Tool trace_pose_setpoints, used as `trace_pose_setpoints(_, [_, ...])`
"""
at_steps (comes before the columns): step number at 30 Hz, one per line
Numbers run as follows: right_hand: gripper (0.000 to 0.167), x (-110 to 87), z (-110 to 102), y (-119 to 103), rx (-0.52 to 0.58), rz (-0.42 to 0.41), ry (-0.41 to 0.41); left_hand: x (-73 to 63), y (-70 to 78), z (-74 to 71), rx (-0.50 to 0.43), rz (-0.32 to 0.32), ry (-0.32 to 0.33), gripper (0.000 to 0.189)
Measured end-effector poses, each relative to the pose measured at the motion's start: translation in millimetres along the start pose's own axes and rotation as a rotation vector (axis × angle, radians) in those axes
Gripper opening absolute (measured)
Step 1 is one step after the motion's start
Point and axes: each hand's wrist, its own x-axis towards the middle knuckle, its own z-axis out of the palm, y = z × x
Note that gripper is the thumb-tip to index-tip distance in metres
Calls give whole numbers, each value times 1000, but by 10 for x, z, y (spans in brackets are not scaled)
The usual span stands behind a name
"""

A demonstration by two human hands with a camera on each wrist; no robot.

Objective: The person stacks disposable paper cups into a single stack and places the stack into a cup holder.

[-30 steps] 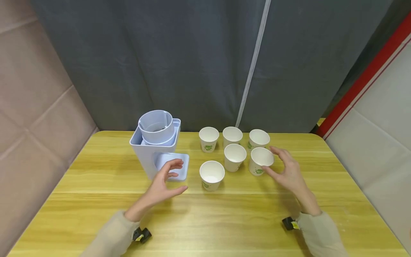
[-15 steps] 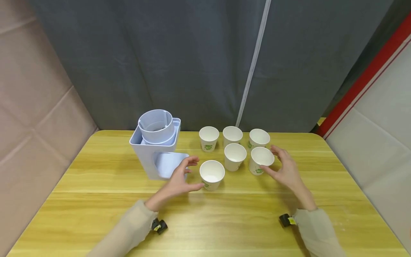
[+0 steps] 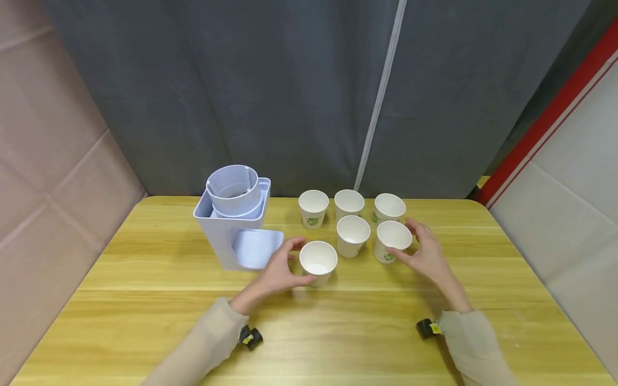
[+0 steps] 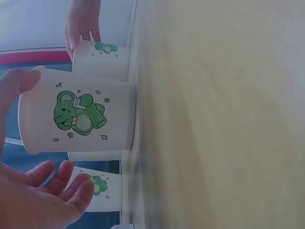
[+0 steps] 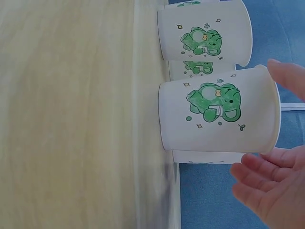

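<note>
My left hand (image 3: 280,271) is around the left side of the nearest white paper cup (image 3: 318,261). Its thumb (image 4: 29,80) lies by the rim, while the other fingers curve loosely a little apart from the cup wall. At the right, my right hand (image 3: 428,258) is around the front right paper cup (image 3: 386,246), thumb in front and fingers behind; no firm grip shows. Both cups stand upright on the table and look empty in the head view. A green cartoon bear is printed on each, plain in both wrist views.
Several more upright paper cups stand behind, such as the middle cup (image 3: 353,236) and the back left cup (image 3: 313,209). Left of them is a pale blue plastic holder (image 3: 217,236) with a round tube (image 3: 234,190) on top and a flat tray (image 3: 258,249). A grey curtain (image 3: 289,107) hangs behind.
My left hand has moved right, from in front of the pale blue tray to around the nearest cup. The right hand has barely shifted. The cups stay in place.
</note>
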Motion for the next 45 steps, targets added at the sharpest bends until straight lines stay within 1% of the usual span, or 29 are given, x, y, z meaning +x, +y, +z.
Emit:
trace_pose_setpoints(3, [76,18,6,-2,-9,14,-8,8,-13,15,30,-7,-20,81])
trace_pose_setpoints(4, [76,23,7,-1,-12,22,-12,15,-59,26,38,-7,-25,80])
trace_pose_setpoints(7, [77,34,14,2,-24,30,-21,17,-58,41,47,-15,-29,79])
trace_pose_setpoints(16, [76,31,61,7,-43,47,-29,38,-9,97,115,-37,-1,74])
trace_pose_setpoints(19, [74,31,72,9,-40,55,-32,45,-12,121,119,-42,6,71])
trace_pose_setpoints(25, [74,33,87,31,-29,63,-34,45,-23,143,114,6,19,68])
trace_pose_setpoints(29, [73,33,88,40,-17,56,-26,47,-27,143,120,11,20,67])
trace_pose_setpoints(36, [69,29,84,30,-18,62,-19,52,-26,146,112,-23,15,67])
trace_pose_setpoints(45, [67,18,62,5,-27,66,7,44,-29,152,114,-31,20,67])
